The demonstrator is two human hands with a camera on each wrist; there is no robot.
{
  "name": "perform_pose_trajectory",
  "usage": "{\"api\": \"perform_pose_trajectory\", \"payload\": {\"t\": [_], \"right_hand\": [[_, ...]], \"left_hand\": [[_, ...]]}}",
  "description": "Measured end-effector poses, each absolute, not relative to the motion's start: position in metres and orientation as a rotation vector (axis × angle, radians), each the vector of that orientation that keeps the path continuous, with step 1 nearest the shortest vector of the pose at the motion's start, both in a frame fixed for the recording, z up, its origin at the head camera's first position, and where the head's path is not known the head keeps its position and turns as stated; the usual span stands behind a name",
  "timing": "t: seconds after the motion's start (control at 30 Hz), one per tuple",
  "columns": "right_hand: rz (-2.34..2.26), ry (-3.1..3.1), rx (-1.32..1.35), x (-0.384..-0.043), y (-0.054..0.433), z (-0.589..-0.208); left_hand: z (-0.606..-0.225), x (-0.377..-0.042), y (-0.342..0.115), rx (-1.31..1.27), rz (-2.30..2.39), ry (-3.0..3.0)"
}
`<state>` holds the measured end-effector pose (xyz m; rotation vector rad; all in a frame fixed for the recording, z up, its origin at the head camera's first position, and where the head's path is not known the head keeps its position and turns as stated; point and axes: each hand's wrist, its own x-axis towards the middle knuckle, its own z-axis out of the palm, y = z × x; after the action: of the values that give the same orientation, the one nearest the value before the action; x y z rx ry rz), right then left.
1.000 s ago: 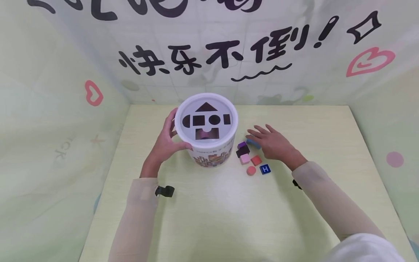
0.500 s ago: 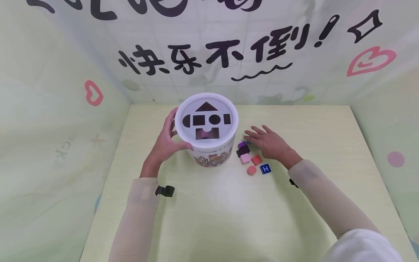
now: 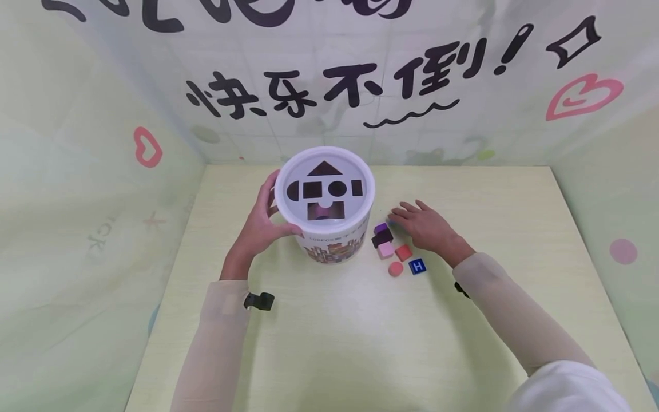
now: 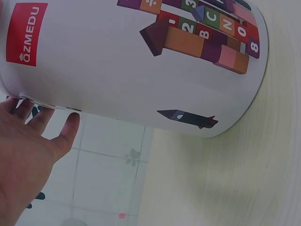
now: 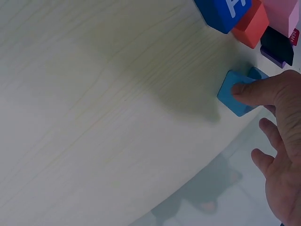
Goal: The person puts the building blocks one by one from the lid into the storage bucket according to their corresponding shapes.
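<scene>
A white bucket (image 3: pixel 337 243) with block pictures on its side stands upright under a white lid (image 3: pixel 298 213) cut with shaped holes. My left hand (image 3: pixel 261 220) grips the bucket's left side just below the lid, thumb in front and fingers round the back. In the left wrist view, fingertips of that left hand (image 4: pixel 33 150) touch the bucket wall (image 4: pixel 103 66). To the bucket's right, my right hand (image 3: pixel 428 227) pinches a light blue block (image 5: pixel 230 99) at the table. Its thumb presses one face; the opposing fingertip is mostly hidden.
Beside the right hand lie a purple block (image 3: pixel 380 228), a black block (image 3: pixel 383 236), a pink block (image 3: pixel 385 249), a red block (image 3: pixel 404 252), a round coral block (image 3: pixel 395 269) and a dark blue block with an H (image 3: pixel 417 266). A printed curtain (image 3: pixel 329 137) borders the table's back.
My right hand has shifted slightly left, then back a little to the right, and the blue block is now mostly covered in the head view. The left hand and bucket stay put.
</scene>
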<state>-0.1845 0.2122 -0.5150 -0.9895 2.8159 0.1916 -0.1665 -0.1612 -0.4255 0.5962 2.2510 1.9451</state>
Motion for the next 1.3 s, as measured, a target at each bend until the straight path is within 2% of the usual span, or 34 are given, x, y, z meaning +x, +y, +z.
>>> {"api": "perform_pose_trajectory", "payload": {"t": [0.43,1.3], "right_hand": [[0.08,2.851,-0.941,-0.185,0.216,-0.513],[-0.166,3.08,-1.098,-0.18,0.225,-0.507]], "left_hand": [[-0.425,-0.166,-0.16,0.593,1.943,2.251],[-0.426,-0.168,-0.161,0.587,1.943,2.247]]}}
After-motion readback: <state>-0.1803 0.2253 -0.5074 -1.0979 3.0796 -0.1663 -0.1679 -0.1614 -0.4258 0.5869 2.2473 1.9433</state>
